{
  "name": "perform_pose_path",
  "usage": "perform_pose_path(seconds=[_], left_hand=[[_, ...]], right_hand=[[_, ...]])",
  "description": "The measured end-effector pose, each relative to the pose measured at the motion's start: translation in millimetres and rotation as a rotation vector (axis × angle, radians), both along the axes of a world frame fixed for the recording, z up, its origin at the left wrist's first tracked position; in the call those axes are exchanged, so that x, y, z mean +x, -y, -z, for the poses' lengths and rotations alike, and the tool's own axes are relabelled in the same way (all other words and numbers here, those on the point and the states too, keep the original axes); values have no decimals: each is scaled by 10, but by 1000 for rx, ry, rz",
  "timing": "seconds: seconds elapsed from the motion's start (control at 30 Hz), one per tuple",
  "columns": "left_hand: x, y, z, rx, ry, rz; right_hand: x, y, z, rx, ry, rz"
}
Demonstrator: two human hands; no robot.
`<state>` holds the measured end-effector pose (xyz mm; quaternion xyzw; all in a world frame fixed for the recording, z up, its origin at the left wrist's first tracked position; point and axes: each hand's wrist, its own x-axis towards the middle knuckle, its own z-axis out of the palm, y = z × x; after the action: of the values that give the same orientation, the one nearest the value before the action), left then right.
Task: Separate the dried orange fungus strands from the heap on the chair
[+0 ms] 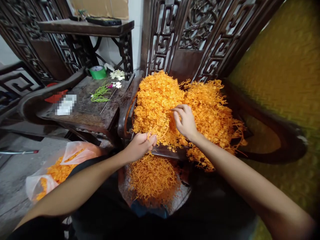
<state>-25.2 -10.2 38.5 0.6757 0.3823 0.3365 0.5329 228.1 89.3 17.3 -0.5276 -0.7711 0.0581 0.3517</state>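
On the floor at near left, a clear plastic bag [53, 168] slumps half open, holding orange sprigs; its lower edge is hidden behind the person's left forearm. Beyond it, a dark carved side table [82, 110] carries a blurred-out white patch, a red object cut off by the table's raised rim, a few green stems [100, 95], small white blossoms [117, 74] and a roll of green tape [98, 72]. A dark shelf [85, 27] at far left holds flat black items too dim to identify, beneath a sheet of cardboard cropped by the top edge.

At centre, the left hand [140, 146] is closed in a loose fist around a small bunch of orange artificial flower sprigs [158, 131], the strands fanning out past thumb and forefinger. Below the hand, a second mass of loose orange strands [152, 176] lies in a transparent wrapper on the person's lap; what supports it cannot be seen against the dark clothing.

Just right of centre, the right hand [185, 120] is partly curled, fingertips pinching into the large heap of orange sprigs [200, 106]; whether it grips a single strand or merely touches the pile cannot be told. The heap fills the seat of a carved dark wooden chair [270, 133], hiding nearly all of the seat and spilling over its near edge. Behind it rises carved latticework [190, 30].

At far right, a yellow woven surface [287, 73] is smeared by lens distortion, its nature unclear.
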Motion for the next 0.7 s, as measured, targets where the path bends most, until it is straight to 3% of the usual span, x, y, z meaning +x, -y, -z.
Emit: perform_pose_path(seconds=[0.07,0.13,0.2,0.3,0.5,0.7], left_hand=[[35,-1,-5,63,-35,-12],[86,5,-8,107,-69,-23],[144,17,-2,131,-74,-26],[236,32,14,77,4,-49],[378,27,-63,-335,451,-118],[409,93,-191,-438,577,-70]], right_hand=[[-120,143,-80,-250,-392,-31],[-245,291,-148,-571,-698,-185],[-321,395,-210,-766,-875,-357],[-294,424,-307,-744,-993,-412],[-67,348,-499,-690,-1094,-405],[118,104,-424,-553,-1277,-152]])
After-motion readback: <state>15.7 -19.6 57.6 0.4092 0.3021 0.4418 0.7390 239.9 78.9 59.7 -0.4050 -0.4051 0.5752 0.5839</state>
